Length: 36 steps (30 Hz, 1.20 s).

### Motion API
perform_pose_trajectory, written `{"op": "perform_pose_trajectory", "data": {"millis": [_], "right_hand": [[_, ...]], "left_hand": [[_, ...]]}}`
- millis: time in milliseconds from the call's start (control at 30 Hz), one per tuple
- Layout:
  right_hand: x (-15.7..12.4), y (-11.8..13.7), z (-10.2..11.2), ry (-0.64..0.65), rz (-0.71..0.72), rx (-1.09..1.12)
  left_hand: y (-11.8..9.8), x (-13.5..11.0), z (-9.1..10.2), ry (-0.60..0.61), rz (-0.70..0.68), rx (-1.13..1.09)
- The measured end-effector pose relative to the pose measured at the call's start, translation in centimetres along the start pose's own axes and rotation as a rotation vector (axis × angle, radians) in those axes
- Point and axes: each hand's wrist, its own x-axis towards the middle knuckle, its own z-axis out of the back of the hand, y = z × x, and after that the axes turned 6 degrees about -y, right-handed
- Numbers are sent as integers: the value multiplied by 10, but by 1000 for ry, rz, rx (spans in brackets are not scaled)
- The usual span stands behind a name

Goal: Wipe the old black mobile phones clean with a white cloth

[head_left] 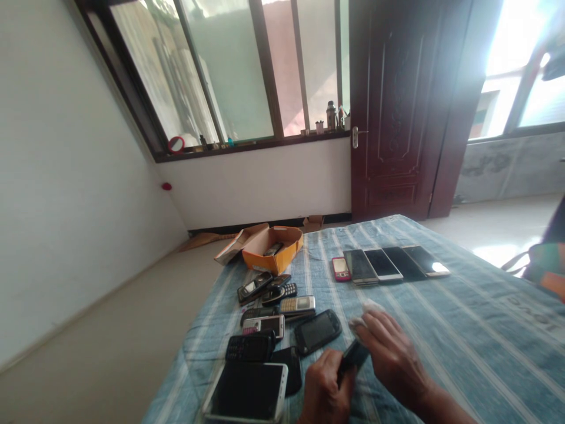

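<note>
My left hand (327, 383) is wrapped round a dark mobile phone (354, 357), held tilted above the bed near its front. Over the far end of that phone, my right hand (392, 347) pinches a crumpled white tissue or cloth (368, 309), pressed close to the phone. Part of the phone is covered by my fingers. Just beyond my left hand lies a black touchscreen phone (318, 331). To the left are several keypad phones in a loose pile, among them a black one (249, 346) and a silver one (298, 304). A white-framed tablet (247, 391) lies nearest me.
An orange cardboard box (276, 259) with its lid raised stands at the bed's far left edge, a phone inside. A small red phone (341, 268) and a row of large smartphones (383, 264) lie farther back. Striped blue cloth (477, 335) covers the bed; a door (397, 106) stands behind.
</note>
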Motion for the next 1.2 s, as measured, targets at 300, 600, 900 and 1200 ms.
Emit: {"op": "perform_pose_trajectory", "data": {"millis": [300,600,900,1200], "right_hand": [[2,12,-1,19,13,51],[-2,-16,-1,-6,-39,-65],[4,21,-1,11,46,93],[2,-3,-1,9,-24,18]], "left_hand": [[2,-1,-3,-11,19,-21],[3,-2,-1,-9,10,21],[2,-2,-3,-39,-4,-38],[0,0,1,12,-8,42]]}}
